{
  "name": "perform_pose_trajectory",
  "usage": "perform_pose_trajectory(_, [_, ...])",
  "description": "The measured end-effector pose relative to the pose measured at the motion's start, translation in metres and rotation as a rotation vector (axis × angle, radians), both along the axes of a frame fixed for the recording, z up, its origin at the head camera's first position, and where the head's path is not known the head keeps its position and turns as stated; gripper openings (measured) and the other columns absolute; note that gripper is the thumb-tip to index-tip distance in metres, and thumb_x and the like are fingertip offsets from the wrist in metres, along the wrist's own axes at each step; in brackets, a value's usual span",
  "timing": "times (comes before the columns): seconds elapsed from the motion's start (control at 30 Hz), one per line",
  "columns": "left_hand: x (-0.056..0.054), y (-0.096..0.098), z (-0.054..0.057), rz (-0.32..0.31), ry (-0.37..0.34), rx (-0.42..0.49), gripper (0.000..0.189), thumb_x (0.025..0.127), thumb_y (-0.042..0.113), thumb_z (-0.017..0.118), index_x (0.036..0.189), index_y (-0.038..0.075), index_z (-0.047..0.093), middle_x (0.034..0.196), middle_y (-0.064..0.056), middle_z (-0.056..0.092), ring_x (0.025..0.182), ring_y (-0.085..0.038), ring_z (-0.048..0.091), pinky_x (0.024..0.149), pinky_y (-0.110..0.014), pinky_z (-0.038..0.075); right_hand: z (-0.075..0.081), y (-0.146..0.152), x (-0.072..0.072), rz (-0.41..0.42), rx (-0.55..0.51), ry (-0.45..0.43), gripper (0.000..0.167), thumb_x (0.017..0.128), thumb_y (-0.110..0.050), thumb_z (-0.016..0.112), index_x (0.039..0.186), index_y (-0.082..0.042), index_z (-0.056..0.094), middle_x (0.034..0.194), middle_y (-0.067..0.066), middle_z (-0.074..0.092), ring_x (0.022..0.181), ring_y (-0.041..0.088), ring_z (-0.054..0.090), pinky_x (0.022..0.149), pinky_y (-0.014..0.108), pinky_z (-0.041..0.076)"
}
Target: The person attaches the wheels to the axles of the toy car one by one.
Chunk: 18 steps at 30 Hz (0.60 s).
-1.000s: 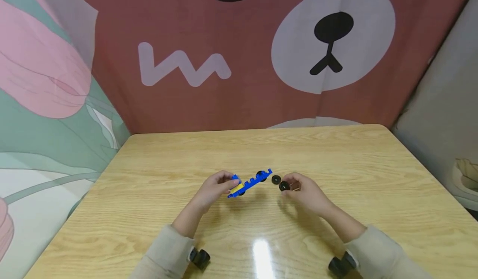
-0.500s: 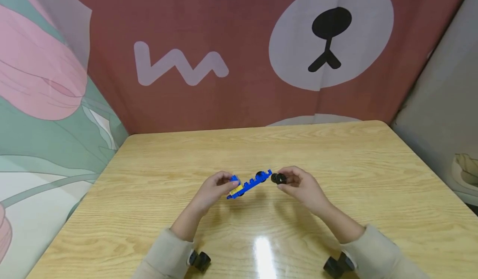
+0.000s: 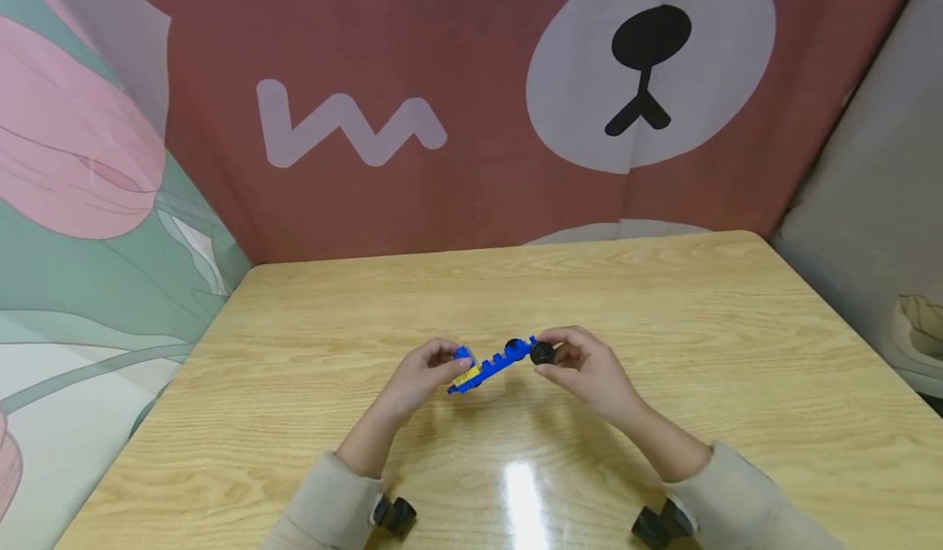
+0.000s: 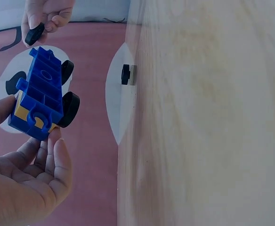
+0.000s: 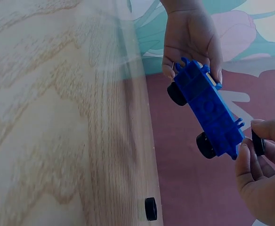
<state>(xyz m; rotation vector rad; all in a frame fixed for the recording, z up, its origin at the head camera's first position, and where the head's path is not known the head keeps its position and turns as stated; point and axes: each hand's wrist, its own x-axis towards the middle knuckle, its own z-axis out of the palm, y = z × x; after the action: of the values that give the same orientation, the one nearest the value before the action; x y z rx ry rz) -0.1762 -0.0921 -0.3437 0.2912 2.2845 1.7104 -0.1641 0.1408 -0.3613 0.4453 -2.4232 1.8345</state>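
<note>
My left hand [image 3: 421, 374] grips a toy car chassis [image 3: 503, 360], blue with a yellow part, by one end and holds it above the table. In the left wrist view, its underside shows studs and hooked pegs, and two black wheels [image 4: 70, 109] sit along one side. My right hand [image 3: 595, 370] pinches a loose black wheel [image 3: 543, 353] between thumb and fingers, close to the chassis's far end. The right wrist view shows that wheel [image 5: 258, 143] beside the chassis; whether they touch, I cannot tell. Another loose wheel [image 5: 150, 209] stands out on the table, hidden in the head view.
A wood-grain table [image 3: 331, 313] spreads under both hands, with a light reflection near its front. Behind it hangs a brown cloth [image 3: 368, 206] with a bear print. Small black devices [image 3: 394, 516] are strapped at both wrists.
My right hand has moved left with its wheel, up to the chassis end, turning the wheel on the way. The other loose wheel has gone out of sight behind it. My left hand stays nearly still.
</note>
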Motion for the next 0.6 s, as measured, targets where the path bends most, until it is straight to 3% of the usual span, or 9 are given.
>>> perform_pose_trajectory(0.23, [0.0006, 0.0022, 0.0005, -0.001, 0.005, -0.021, 0.025, 0.084, 0.015, 0.056, 0.102, -0.003, 0.053, 0.091, -0.007, 0.054, 0.083, -0.018, 0.049, 0.075, -0.037, 0.043, 0.002, -0.0025, -0.0002, -0.014, 0.009, 0.054, 0.031, 0.073, -0.002, 0.067, 0.103, -0.001, 0.058, 0.092, 0.009, 0.053, 0.072, 0.015, 0.053, 0.059, 0.024, 0.047])
perform_pose_trajectory(0.47, [0.002, 0.0035, -0.0003, -0.006, 0.007, -0.026, 0.024, 0.084, 0.014, 0.056, 0.1, -0.003, 0.053, 0.09, -0.007, 0.054, 0.082, -0.017, 0.049, 0.078, -0.043, 0.042, -0.0008, -0.0064, 0.0003, -0.01, 0.013, 0.091, 0.031, 0.073, -0.002, 0.067, 0.103, 0.0, 0.06, 0.094, 0.008, 0.054, 0.071, 0.013, 0.051, 0.061, 0.023, 0.047])
perform_pose_trajectory(0.6, [0.0029, 0.0035, -0.0012, -0.013, 0.003, -0.025, 0.025, 0.085, 0.015, 0.056, 0.101, -0.003, 0.053, 0.091, -0.007, 0.053, 0.082, -0.017, 0.048, 0.075, -0.037, 0.044, -0.0017, -0.0074, 0.0015, -0.008, 0.023, 0.103, 0.03, 0.073, -0.003, 0.067, 0.102, 0.0, 0.061, 0.095, 0.008, 0.055, 0.071, 0.012, 0.051, 0.062, 0.023, 0.047])
